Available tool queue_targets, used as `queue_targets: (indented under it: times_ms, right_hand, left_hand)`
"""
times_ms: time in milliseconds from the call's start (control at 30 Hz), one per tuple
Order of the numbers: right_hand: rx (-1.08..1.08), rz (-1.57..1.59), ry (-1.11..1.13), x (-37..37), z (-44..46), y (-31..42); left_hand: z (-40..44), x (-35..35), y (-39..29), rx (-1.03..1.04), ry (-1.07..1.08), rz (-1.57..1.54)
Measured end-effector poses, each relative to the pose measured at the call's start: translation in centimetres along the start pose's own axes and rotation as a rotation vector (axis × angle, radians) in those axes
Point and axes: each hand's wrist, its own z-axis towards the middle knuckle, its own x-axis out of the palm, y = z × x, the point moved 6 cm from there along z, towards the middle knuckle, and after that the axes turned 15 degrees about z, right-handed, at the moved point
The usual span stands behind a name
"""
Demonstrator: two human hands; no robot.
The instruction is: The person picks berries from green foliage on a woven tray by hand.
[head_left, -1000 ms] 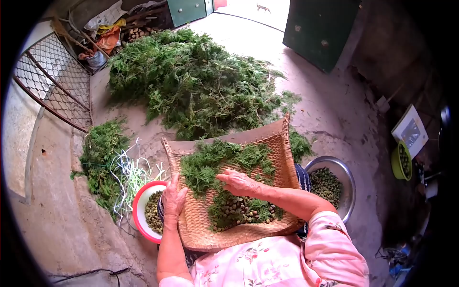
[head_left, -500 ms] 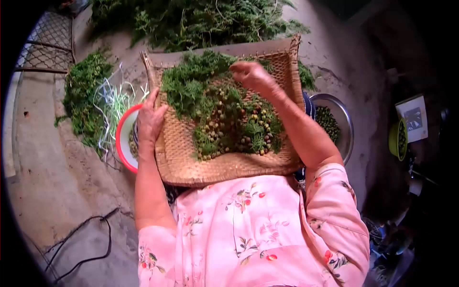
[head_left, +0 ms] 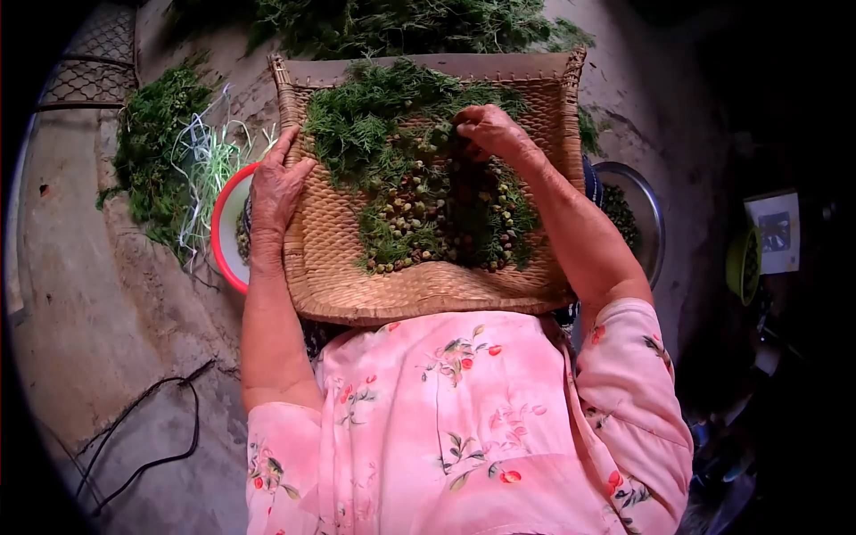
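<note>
A shallow woven winnowing basket [head_left: 330, 259] rests across my lap. My left hand [head_left: 278, 187] grips its left rim, with fingers on the edge and thumb over the inner side. Feathery green sprigs [head_left: 357, 134] lie at the basket's far and left part. Small round green-brown cones [head_left: 410, 209] are heaped in the middle among bits of foliage. Above the far right of this heap is my right hand [head_left: 495, 132], its fingers curled together in a pinch. Whatever its fingertips hold is too small or hidden to make out.
A red-rimmed basin [head_left: 222, 214] stands left of the basket, a metal bowl [head_left: 658, 223] with green pieces at right. Cut foliage [head_left: 392, 25] lies beyond and at left [head_left: 152, 152], beside white strings [head_left: 201, 178]. A black cable [head_left: 192, 428] and a green bowl [head_left: 736, 259] are on the floor.
My right hand has shifted slightly right over the heap, and its fingers are more tucked down. The basket appears a little higher in view. My left hand keeps its hold on the rim.
</note>
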Motion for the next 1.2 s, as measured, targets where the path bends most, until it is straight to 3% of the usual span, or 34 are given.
queue_targets:
  times_ms: [100, 133, 167, 233, 300, 367, 633, 700, 767, 967, 1033, 1200]
  right_hand:
    - [-0.076, 0.114, -0.197, -2.6, -0.3, 0.0]
    - [-0.234, -0.03, -0.238, -2.9, 0.1, 0.4]
    - [-0.235, -0.032, -0.237, -2.6, 0.6, 0.1]
    - [-0.55, -0.135, -0.308, -1.4, 1.0, 1.7]
    - [-0.475, -0.177, -0.14, 0.8, 1.3, 3.5]
    - [-0.698, -0.449, -0.126, 2.9, 1.9, 5.2]
    - [-0.617, -0.743, -0.044, 7.1, 4.1, 6.3]
    - [-0.643, -0.717, -0.078, 7.1, 4.1, 6.1]
    - [-0.501, -0.705, -0.146, 6.4, 4.3, 5.3]
    - [-0.707, -0.388, -0.372, 1.5, 2.3, 5.9]
    - [-0.593, -0.351, -0.244, 0.5, 2.0, 5.6]
    - [-0.589, -0.4, -0.093, 2.1, 1.0, 4.4]
  left_hand:
    - [0.2, 0.4, 1.0, -0.008, -0.006, -0.035]
    - [0.3, 0.5, 1.1, -0.01, -0.008, -0.037]
    - [0.3, 0.5, 1.0, 0.003, -0.017, -0.02]
    - [0.3, 0.4, 1.0, 0.014, -0.029, -0.003]
    - [0.1, 0.2, 0.8, 0.02, -0.048, 0.137]
    - [0.0, 0.2, 0.8, 0.003, -0.053, 0.144]
    - [-0.2, 0.1, 1.2, -0.043, -0.021, 0.146]
    - [-0.1, 0.2, 1.2, -0.019, -0.038, 0.189]
    - [-0.2, 0.1, 1.0, -0.009, -0.03, 0.178]
    - [-0.2, 0.1, 0.9, -0.103, 0.04, 0.112]
    - [-0.1, 0.3, 1.1, -0.079, 0.019, 0.119]
    - [0.0, 0.2, 1.2, -0.048, -0.015, 0.146]
